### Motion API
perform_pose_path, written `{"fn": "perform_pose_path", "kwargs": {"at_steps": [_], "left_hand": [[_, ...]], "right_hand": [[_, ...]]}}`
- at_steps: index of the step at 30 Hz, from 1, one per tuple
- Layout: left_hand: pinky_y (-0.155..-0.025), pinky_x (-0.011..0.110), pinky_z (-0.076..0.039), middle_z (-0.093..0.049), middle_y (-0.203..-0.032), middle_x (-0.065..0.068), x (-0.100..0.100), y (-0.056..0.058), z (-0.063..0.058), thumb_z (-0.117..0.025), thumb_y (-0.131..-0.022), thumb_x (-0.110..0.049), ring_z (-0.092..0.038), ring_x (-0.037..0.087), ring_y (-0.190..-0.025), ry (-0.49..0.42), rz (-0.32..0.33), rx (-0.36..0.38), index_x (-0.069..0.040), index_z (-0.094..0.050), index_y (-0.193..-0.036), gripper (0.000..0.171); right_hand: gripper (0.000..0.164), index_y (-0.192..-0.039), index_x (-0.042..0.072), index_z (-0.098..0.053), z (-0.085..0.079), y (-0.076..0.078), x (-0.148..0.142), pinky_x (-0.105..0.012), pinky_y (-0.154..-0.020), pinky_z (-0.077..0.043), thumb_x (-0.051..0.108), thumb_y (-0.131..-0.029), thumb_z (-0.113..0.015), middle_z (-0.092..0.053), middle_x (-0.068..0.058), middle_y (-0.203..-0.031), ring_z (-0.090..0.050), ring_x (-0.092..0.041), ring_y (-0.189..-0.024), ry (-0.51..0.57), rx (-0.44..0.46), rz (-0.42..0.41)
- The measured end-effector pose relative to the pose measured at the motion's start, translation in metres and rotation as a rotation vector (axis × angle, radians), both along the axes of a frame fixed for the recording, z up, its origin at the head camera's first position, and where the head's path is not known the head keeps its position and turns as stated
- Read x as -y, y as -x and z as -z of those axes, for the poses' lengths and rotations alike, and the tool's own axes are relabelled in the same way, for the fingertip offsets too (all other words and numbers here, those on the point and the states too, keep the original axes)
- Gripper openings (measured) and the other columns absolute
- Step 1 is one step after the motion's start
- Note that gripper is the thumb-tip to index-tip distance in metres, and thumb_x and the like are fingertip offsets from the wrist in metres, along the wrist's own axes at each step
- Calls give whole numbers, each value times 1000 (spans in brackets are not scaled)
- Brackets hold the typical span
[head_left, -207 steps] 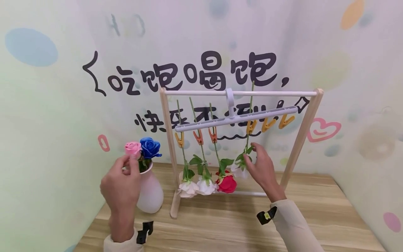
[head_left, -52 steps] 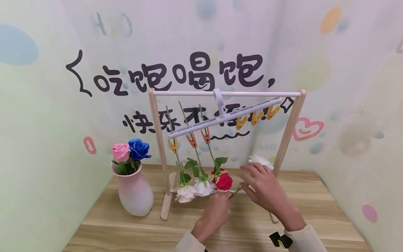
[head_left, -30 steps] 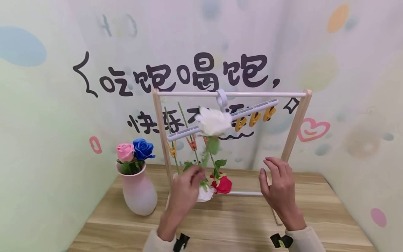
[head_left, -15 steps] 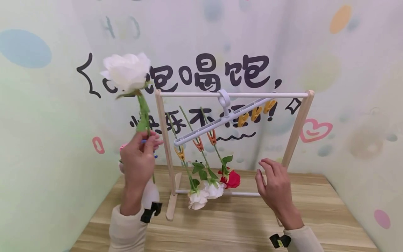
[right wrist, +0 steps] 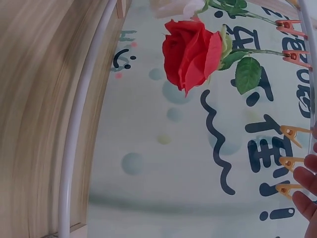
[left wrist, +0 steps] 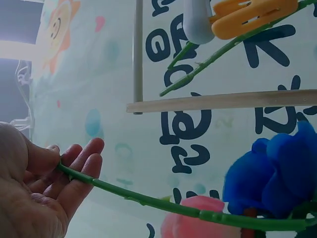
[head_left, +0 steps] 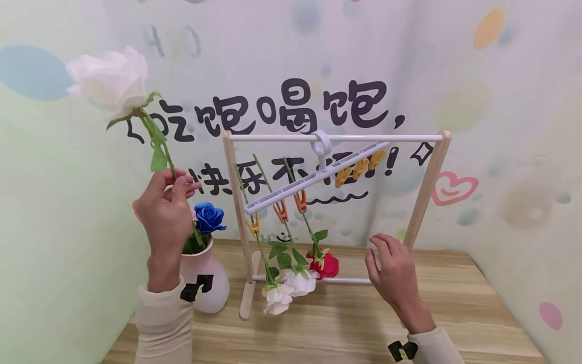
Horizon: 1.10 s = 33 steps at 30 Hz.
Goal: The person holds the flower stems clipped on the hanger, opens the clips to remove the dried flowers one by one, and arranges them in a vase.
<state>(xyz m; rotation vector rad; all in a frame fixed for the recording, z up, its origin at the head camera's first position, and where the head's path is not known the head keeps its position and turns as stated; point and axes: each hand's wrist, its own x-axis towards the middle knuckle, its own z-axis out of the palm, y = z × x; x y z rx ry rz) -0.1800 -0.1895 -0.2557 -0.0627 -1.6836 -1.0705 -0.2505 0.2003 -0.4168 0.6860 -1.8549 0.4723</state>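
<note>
My left hand [head_left: 165,210] pinches the green stem of a white rose [head_left: 113,81], holding it bloom up above the vase [head_left: 211,283]. The stem's lower part runs down to the vase mouth, overlapping it in the head view. A blue rose [head_left: 209,217] stands in the vase, beside a pink rose [left wrist: 193,218] mostly hidden behind the hand. On the tilted hanger [head_left: 282,193], a red rose [head_left: 327,265] and two whitish roses [head_left: 277,299] hang upside down from clips. My right hand [head_left: 393,270], fingers relaxed and holding nothing, hovers before the rack's right side.
A wooden rack [head_left: 423,197] with a white top bar [head_left: 382,137] carries the hanger. Three yellow clips [head_left: 360,168] hang at its raised right end without flowers. The wooden table [head_left: 454,293] meets walls behind and on both sides.
The white rose has come off its yellow clip, passed to the left hand and moved left, bloom up, above the vase. The right hand let go; the hanger tilts more steeply.
</note>
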Motion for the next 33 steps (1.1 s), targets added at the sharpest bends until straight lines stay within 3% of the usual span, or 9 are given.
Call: {"fn": "perform_pose_path", "kwargs": {"at_steps": [4, 10, 14, 17, 23, 25, 29, 31, 33], "left_hand": [[-74, 10, -51, -72, -100, 19, 6, 4, 3, -60, -98, -9, -62, -18, -78, -9, -34, 36, 8, -64, -106, 19], [-74, 8, -50, -70, -101, 20, 17, 15, 25, -58, -99, -8, -63, -13, -75, -48, -39, 142, 8, -63, -108, 19], [-75, 9, -50, -69, -104, 20, 21, 16, 41, -57, -100, -12, -73, 12, -84, -65, -59, 243, 5, -64, -112, 22], [-74, 6, -48, -70, -105, 21, 22, 13, 50, -58, -100, -15, -73, 30, -90, -68, -89, 288, 5, -64, -114, 24], [-69, -2, -38, -71, -98, 24, 20, 6, 62, -61, -98, -13, -70, 35, -84, 3, -187, 292, 8, -68, -109, 25], [-68, 8, -44, -71, -95, 25, 20, 4, 64, -62, -98, -12, -69, 37, -82, 33, -224, 280, 9, -70, -105, 23], [-74, 44, -54, -69, -91, 28, 22, -1, 67, -60, -97, -8, -67, 43, -83, 121, -278, 280, 12, -70, -98, 21], [-76, 58, -50, -67, -91, 32, 23, -6, 67, -58, -97, -6, -63, 49, -86, 194, -304, 341, 14, -68, -97, 23], [-76, 64, -47, -64, -94, 34, 23, -13, 68, -57, -96, -5, -59, 54, -89, 248, -334, 432, 15, -66, -96, 22]], "right_hand": [[37, -98, -7, -67, 3, 0, 1, -52, -72, -52, 24, -96, -46, -66, -20, -96, -63, -38, -87, 6, 10, 7], [32, -99, -6, -67, 3, 0, 2, -51, -74, -53, 20, -93, -50, -67, -19, -97, -64, -37, -86, -10, 35, 15], [30, -100, -4, -67, 4, -2, 1, -50, -73, -54, 20, -92, -50, -67, -19, -97, -64, -35, -86, -39, 64, 37], [33, -100, -4, -67, 5, -2, 1, -49, -73, -54, 22, -95, -48, -67, -18, -97, -65, -35, -86, -51, 82, 48], [34, -101, -4, -67, 6, -2, 2, -49, -72, -55, 23, -95, -47, -67, -19, -97, -65, -35, -85, -55, 88, 53], [32, -101, -4, -67, 5, -2, 2, -49, -73, -55, 22, -94, -49, -67, -19, -97, -65, -35, -86, -60, 97, 53], [28, -103, -4, -67, 5, -2, 3, -50, -75, -55, 18, -93, -52, -67, -19, -99, -65, -35, -87, -68, 118, 51], [28, -103, -4, -67, 6, -2, 4, -50, -76, -55, 18, -93, -52, -67, -19, -99, -65, -35, -88, -69, 130, 54], [29, -104, -4, -67, 6, -2, 4, -50, -76, -55, 18, -93, -52, -67, -19, -99, -65, -35, -88, -73, 142, 57]]}}
